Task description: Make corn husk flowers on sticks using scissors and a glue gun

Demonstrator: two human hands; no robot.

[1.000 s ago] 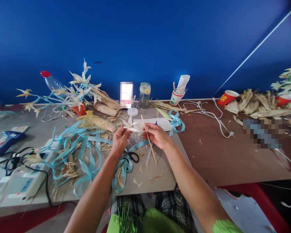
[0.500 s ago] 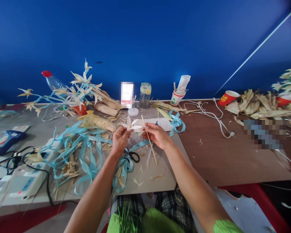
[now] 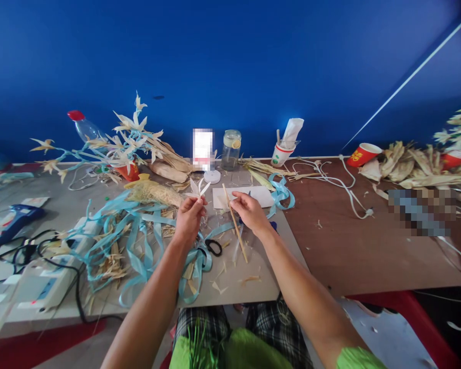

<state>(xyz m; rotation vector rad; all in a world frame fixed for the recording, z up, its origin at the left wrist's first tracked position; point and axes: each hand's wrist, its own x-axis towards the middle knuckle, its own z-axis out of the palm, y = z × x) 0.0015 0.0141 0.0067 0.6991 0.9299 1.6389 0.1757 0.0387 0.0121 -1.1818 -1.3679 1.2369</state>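
My left hand (image 3: 189,219) is closed, pinching the base of a pale husk flower (image 3: 198,188) whose petals spread above the fingertips. My right hand (image 3: 250,211) is closed too, thumb and fingers on a thin wooden stick (image 3: 237,228) that slants down toward the table front. A small gap separates the flower from the stick. Behind the right hand lies a white sheet (image 3: 259,195). A dark blue object (image 3: 273,225) shows partly from under that hand; its kind is hidden. Black-handled scissors (image 3: 214,248) lie between the forearms, near light blue ribbon (image 3: 148,256).
At left are a blue glue gun (image 3: 19,220), a white power strip (image 3: 56,284) and black cords. Husk flowers on blue stems (image 3: 132,138) stand in a red cup. A glass jar (image 3: 231,151), a white cup (image 3: 282,154) and dried husks (image 3: 401,161) line the wall.
My left hand has tipped the flower up and drawn it slightly left, away from the stick. My right hand has lowered slightly with the stick.
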